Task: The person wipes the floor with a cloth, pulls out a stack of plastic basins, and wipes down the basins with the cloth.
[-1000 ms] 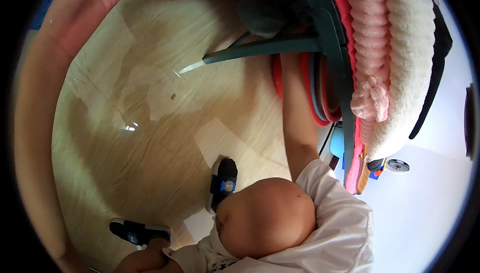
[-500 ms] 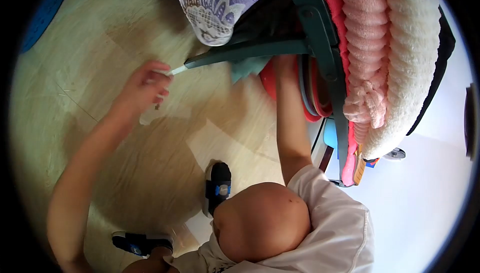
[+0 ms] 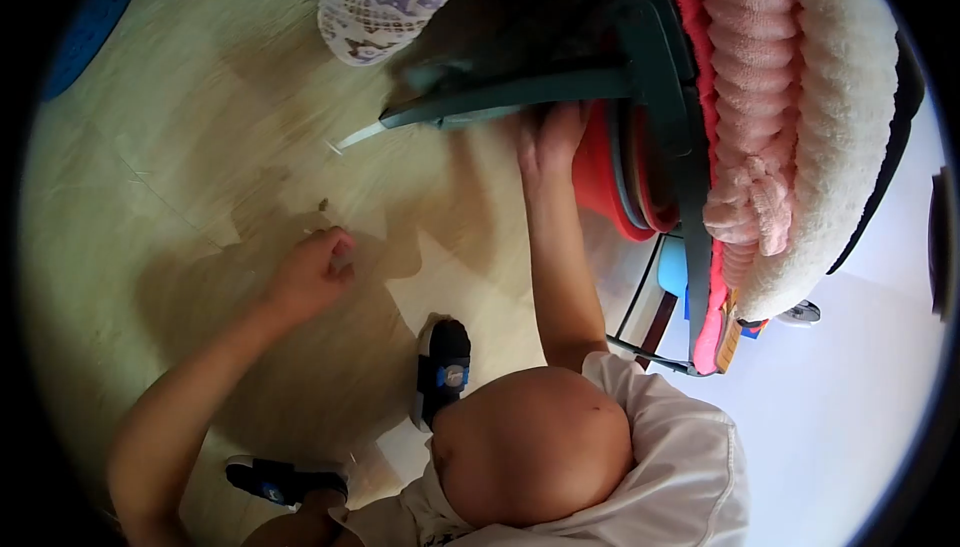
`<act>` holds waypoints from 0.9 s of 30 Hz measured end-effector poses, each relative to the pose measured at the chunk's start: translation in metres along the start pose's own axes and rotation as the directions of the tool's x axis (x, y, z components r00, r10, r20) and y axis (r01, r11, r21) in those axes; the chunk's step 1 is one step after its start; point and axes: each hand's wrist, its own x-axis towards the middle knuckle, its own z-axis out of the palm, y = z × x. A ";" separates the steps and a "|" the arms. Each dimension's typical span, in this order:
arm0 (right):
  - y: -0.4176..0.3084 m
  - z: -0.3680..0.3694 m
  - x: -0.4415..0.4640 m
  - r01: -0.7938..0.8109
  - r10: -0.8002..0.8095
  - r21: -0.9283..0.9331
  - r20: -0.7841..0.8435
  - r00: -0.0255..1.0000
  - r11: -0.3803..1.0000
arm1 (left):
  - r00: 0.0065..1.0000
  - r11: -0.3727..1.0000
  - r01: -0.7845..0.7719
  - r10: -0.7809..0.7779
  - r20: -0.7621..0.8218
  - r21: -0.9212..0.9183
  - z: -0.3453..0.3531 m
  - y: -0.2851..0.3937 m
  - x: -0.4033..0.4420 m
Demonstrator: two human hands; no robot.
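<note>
My left hand [image 3: 318, 265] hangs over the floor, its fingers loosely curled, a small gap beside the thumb and nothing visible in it. My right hand [image 3: 550, 137] reaches under a dark green frame [image 3: 655, 57], past its slanting leg [image 3: 500, 97] with a white tip. Most of its fingers are hidden behind that leg. A grey-green cloth [image 3: 455, 119], blurred and partly covered by the leg, extends from this hand and appears gripped by it. Red and grey basins [image 3: 605, 172] stand right beside the right wrist.
Pink [image 3: 750, 87] and white [image 3: 845, 107] plush fabrics lie on the frame's red cover. A purple and white patterned cloth [image 3: 385, 2] hangs at the top. A blue object [image 3: 95, 27] is at the upper left. My knee [image 3: 535, 447] and dark shoes [image 3: 445, 372] are below.
My left hand came in from the upper left to near the leg's white tip, then drew back toward me. The patterned cloth came into view. The grey-green cloth shifted with my right hand.
</note>
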 end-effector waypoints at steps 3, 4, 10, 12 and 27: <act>0.002 0.001 -0.007 -0.223 0.243 0.414 0.006 0.970 0.882 | 1.000 0.999 0.025 -0.025 0.013 0.041 0.002 -0.004 -0.007; 0.005 -0.002 -0.001 -0.279 0.319 0.494 0.003 0.948 0.824 | 1.000 0.999 0.024 -0.025 0.016 0.044 0.005 -0.008 -0.009; 0.077 -0.020 0.086 -0.276 0.012 0.597 0.407 0.913 0.753 | 0.998 0.995 0.067 -0.067 -0.006 0.069 0.019 -0.025 -0.023; 0.089 -0.011 0.084 -0.060 -0.085 0.282 0.477 0.875 0.958 | 0.993 0.994 0.106 -0.107 0.039 0.035 0.019 -0.026 -0.031; 0.069 -0.009 -0.041 0.580 -0.219 -0.691 0.543 0.811 0.431 | 0.991 0.992 0.127 -0.128 0.046 0.023 0.046 -0.078 -0.080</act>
